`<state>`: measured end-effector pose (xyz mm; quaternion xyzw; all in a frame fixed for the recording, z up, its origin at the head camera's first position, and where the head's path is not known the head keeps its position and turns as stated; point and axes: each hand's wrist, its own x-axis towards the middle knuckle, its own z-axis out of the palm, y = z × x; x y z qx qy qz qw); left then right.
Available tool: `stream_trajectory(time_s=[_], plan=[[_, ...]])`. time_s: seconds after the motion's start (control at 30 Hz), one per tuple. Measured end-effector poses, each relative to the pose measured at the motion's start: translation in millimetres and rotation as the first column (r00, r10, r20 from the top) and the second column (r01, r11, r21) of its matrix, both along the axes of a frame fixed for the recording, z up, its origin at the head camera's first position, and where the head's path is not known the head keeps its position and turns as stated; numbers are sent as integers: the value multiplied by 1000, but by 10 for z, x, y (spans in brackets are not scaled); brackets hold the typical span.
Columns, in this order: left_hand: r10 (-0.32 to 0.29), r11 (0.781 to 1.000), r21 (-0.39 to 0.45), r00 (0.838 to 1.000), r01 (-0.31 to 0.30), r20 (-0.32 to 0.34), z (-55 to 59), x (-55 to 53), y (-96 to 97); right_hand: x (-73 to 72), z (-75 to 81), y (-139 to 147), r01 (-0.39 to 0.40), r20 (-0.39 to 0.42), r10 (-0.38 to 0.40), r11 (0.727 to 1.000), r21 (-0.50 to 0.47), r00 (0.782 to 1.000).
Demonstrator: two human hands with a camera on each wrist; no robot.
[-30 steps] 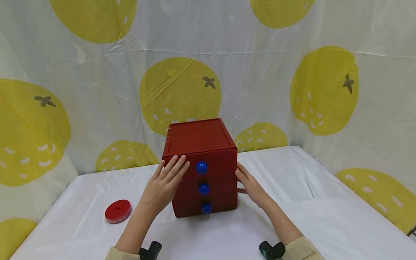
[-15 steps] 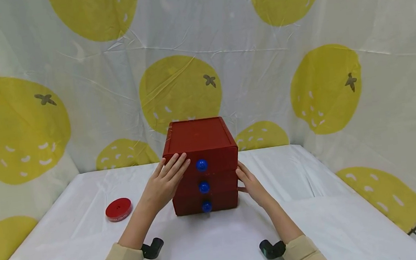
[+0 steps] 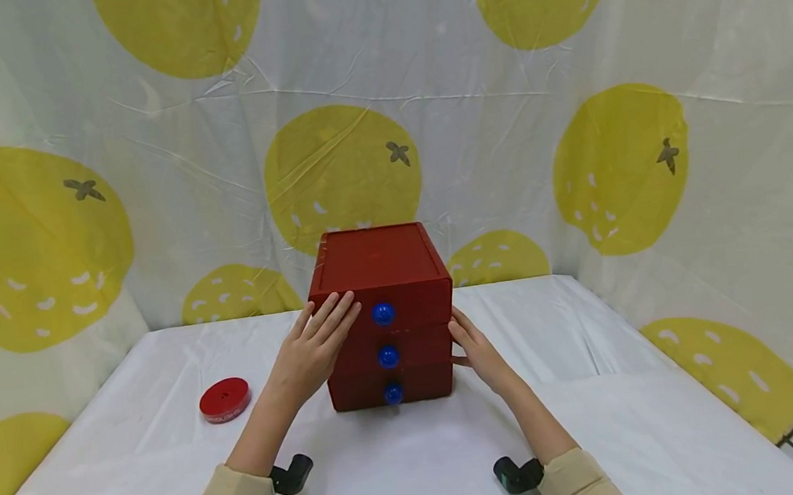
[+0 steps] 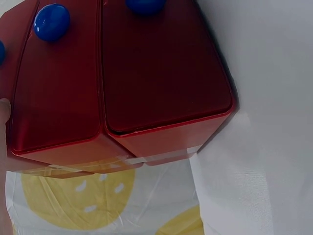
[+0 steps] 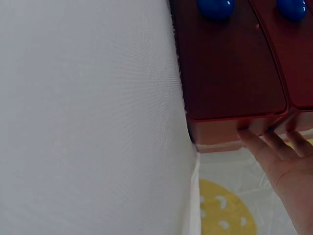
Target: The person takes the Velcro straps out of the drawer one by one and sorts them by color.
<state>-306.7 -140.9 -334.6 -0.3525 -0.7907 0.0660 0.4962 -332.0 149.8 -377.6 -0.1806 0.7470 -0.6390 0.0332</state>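
A dark red box of three stacked drawers point(image 3: 376, 257) stands on the table, its front toward me. Each drawer has a round blue knob, such as the top knob point(image 3: 383, 314). My left hand point(image 3: 310, 357) lies with straight fingers against the front of the top drawer, left of its knob. On the other side, my right hand point(image 3: 479, 350) rests its extended fingers on the box's right wall; in the right wrist view its fingertips point(image 5: 244, 134) touch that wall. All drawers look pushed in. Only a bit of the left hand shows in the left wrist view.
Left of the box lies a round, flat red object point(image 3: 225, 400) on the white tablecloth point(image 3: 416, 466). Behind and around the table hangs a white curtain point(image 3: 472, 139) with yellow fruit prints.
The view has shifted very slightly. Both hands stay where they were on the box, and the box and the round red object have not moved.
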Motion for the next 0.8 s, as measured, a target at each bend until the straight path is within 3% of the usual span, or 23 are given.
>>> stream_trajectory(time_s=[0.2, 0.53, 0.8], plan=[[-3, 1000, 5, 1000, 3, 2, -3, 0, 3, 7, 9, 0, -3, -2, 3, 1000, -3, 1000], [-91, 995, 43, 995, 89, 34, -81, 45, 37, 19, 2, -5, -2, 0, 2, 1000, -7, 1000], [-172, 985, 46, 982, 169, 76, -90, 121, 72, 20, 14, -2, 2, 1, -2, 1000, -7, 1000]])
